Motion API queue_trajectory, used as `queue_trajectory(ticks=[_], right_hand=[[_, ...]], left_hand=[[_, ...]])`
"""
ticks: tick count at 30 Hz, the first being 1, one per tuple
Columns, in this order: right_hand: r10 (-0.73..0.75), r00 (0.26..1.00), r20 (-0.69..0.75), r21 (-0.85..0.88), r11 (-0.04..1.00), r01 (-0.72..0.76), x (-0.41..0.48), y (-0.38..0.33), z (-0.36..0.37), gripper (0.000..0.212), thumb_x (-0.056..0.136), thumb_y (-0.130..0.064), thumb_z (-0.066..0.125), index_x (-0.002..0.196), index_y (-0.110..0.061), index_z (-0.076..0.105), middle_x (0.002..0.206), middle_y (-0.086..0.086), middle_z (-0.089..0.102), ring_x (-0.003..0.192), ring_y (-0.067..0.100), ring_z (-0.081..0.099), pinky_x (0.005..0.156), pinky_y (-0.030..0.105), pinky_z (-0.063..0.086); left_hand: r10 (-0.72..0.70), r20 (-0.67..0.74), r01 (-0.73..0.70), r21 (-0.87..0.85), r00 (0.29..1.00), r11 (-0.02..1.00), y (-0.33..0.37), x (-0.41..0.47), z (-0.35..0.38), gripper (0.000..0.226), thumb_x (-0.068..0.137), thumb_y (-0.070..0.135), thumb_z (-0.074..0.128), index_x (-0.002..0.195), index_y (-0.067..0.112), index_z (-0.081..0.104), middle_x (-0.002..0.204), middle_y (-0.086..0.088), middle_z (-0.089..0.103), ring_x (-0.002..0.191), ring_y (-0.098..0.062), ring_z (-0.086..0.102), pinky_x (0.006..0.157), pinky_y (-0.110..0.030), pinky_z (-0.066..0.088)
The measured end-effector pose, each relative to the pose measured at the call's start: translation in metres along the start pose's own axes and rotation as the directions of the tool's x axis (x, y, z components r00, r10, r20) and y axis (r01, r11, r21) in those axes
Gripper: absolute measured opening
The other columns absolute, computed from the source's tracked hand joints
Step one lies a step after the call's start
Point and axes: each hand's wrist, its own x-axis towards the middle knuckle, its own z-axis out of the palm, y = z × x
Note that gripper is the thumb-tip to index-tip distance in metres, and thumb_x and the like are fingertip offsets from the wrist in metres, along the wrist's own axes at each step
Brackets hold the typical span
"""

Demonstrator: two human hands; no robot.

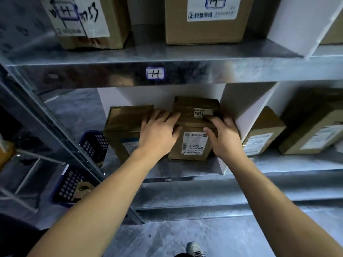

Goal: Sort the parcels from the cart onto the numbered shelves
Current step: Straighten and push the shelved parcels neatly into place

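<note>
A brown cardboard parcel [193, 143] with a white shipping label and a sticker marked 705 stands on the lower metal shelf [185, 169]. My right hand [224, 138] grips its right side and top edge. My left hand [159, 130] lies with spread fingers across its left edge and the top of a second brown parcel [122, 125] standing just to the left. Both parcels sit in the bay between two white dividers, under the shelf edge tagged H [155, 73].
Two labelled boxes [207, 21] stand on the upper shelf. More parcels [263, 132] fill the bay to the right, past a white divider [239, 112]. Blue plastic baskets [94, 143] sit behind the grey upright at the left. My shoe [194, 249] shows on the grey floor.
</note>
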Motion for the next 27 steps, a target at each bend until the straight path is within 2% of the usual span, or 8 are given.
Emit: queue_trajectory(ticks=[5,10,15,17,18,20,23,27], right_hand=[[0.009,1.0,0.024,-0.059,0.998,-0.008,-0.001,-0.004,-0.005,0.039,0.095,-0.017,0.065,0.134,-0.014,0.061,0.131,0.021,0.052,0.117,0.037,0.054,0.101,0.034,0.041],[-0.028,1.0,0.004,-0.065,0.998,0.028,-0.005,-0.005,-0.007,0.037,0.093,-0.015,0.068,0.129,-0.011,0.064,0.128,0.02,0.054,0.118,0.035,0.054,0.101,0.031,0.041],[-0.029,1.0,-0.008,-0.05,0.998,0.029,-0.007,-0.005,-0.007,0.036,0.092,-0.015,0.07,0.128,-0.012,0.066,0.121,0.017,0.056,0.109,0.032,0.058,0.092,0.012,0.031],[-0.038,0.999,-0.002,-0.053,0.998,0.038,-0.006,-0.005,-0.007,0.037,0.091,-0.015,0.071,0.127,-0.012,0.066,0.12,0.017,0.057,0.106,0.032,0.059,0.088,0.009,0.029],[-0.033,0.999,0.013,-0.065,0.997,0.034,-0.005,-0.006,-0.007,0.037,0.092,-0.016,0.07,0.128,-0.012,0.065,0.122,0.017,0.056,0.107,0.032,0.059,0.09,0.012,0.032],[-0.026,0.999,0.046,-0.113,0.993,0.031,-0.003,-0.01,-0.007,0.04,0.091,-0.021,0.07,0.13,-0.014,0.062,0.128,0.017,0.053,0.114,0.036,0.056,0.097,0.028,0.042],[-0.071,0.997,0.04,-0.191,0.979,0.077,-0.003,-0.021,-0.009,0.045,0.089,-0.029,0.07,0.131,-0.016,0.06,0.135,0.02,0.051,0.123,0.046,0.047,0.101,0.051,0.046],[-0.181,0.983,0.012,-0.225,0.958,0.179,-0.001,-0.041,-0.009,0.041,0.09,-0.03,0.07,0.127,-0.015,0.062,0.123,0.02,0.058,0.11,0.048,0.053,0.084,0.053,0.054]], left_hand=[[0.017,0.02,-0.017,0.004,1.0,1.0,-0.001,-0.003,0.007,0.042,0.093,0.048,0.048,0.13,0.029,0.056,0.124,0.0,0.063,0.127,-0.027,0.043,0.109,-0.051,0.023],[0.03,0.006,-0.03,-0.006,1.0,1.0,-0.006,-0.004,0.008,0.04,0.092,0.048,0.051,0.127,0.029,0.058,0.123,0.001,0.064,0.127,-0.027,0.043,0.109,-0.053,0.023],[0.027,0.03,-0.027,-0.017,0.999,1.0,-0.009,-0.006,0.007,0.041,0.093,0.048,0.051,0.129,0.029,0.057,0.128,0.0,0.061,0.129,-0.028,0.041,0.109,-0.055,0.022],[0.015,0.051,-0.015,-0.015,0.999,1.0,-0.01,-0.006,0.007,0.042,0.093,0.05,0.048,0.13,0.03,0.054,0.13,0.0,0.059,0.13,-0.029,0.041,0.109,-0.055,0.02],[0.017,0.055,-0.016,-0.012,0.998,1.0,-0.01,-0.006,0.007,0.043,0.094,0.051,0.047,0.131,0.031,0.054,0.131,0.001,0.059,0.13,-0.029,0.041,0.11,-0.055,0.019],[0.02,0.061,-0.019,-0.01,0.998,1.0,-0.011,-0.006,0.006,0.043,0.093,0.052,0.046,0.131,0.032,0.053,0.131,0.001,0.058,0.131,-0.028,0.04,0.111,-0.055,0.018],[0.029,0.093,-0.026,-0.026,0.995,0.999,-0.015,-0.007,0.001,0.046,0.092,0.055,0.044,0.132,0.034,0.05,0.135,0.0,0.054,0.132,-0.031,0.038,0.111,-0.055,0.019],[0.01,0.082,-0.004,-0.074,0.997,0.997,-0.03,-0.008,-0.014,0.048,0.09,0.057,0.042,0.133,0.035,0.047,0.139,0.001,0.049,0.131,-0.034,0.038,0.106,-0.052,0.031]])
